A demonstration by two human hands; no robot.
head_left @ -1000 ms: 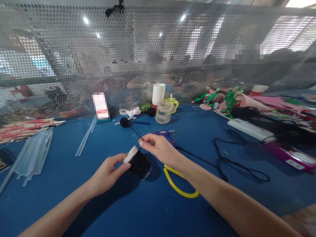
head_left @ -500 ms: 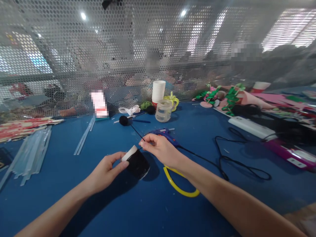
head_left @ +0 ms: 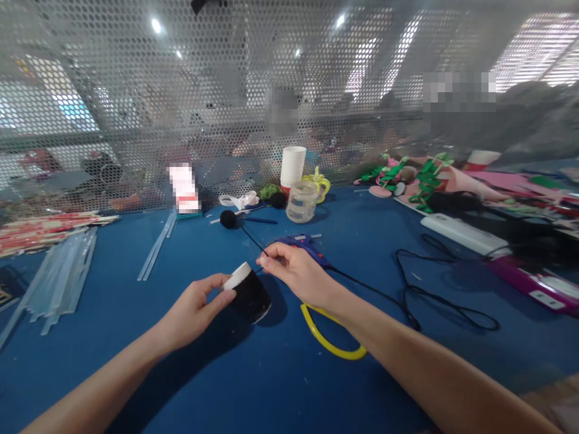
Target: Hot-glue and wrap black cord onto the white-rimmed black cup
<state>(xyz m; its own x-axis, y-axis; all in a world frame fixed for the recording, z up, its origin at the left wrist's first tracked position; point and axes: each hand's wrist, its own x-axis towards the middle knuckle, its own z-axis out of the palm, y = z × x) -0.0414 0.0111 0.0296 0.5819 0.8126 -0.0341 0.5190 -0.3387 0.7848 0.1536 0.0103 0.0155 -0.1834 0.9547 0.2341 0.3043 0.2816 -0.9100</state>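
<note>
My left hand [head_left: 196,304] grips a small paper cup [head_left: 251,298] by its white end, thumb on the near side. Black yarn covers most of the cup's wall, and it is held tilted over the blue table [head_left: 289,386]. My right hand [head_left: 292,270] is closed in a pinch on a strand of black yarn [head_left: 253,239] just right of the cup. That strand runs back to a dark yarn ball [head_left: 228,219]. Behind my right hand lies a blue glue gun [head_left: 311,246], partly covered. A yellow curved piece [head_left: 332,348] rests beneath my right forearm.
Clear glue sticks [head_left: 67,277] and red-and-cream strips [head_left: 40,232] lie at left. A clear jar [head_left: 301,203] and stacked paper cups [head_left: 293,166] stand at the back, before a perforated metal screen [head_left: 217,78]. Right are a black cord [head_left: 452,307], a power strip [head_left: 465,234] and green-pink craft pieces [head_left: 425,181].
The cup has turned slightly in my left hand, showing more of its white rim. My right hand keeps its pinch on the yarn in nearly the same place. The view has shifted slightly.
</note>
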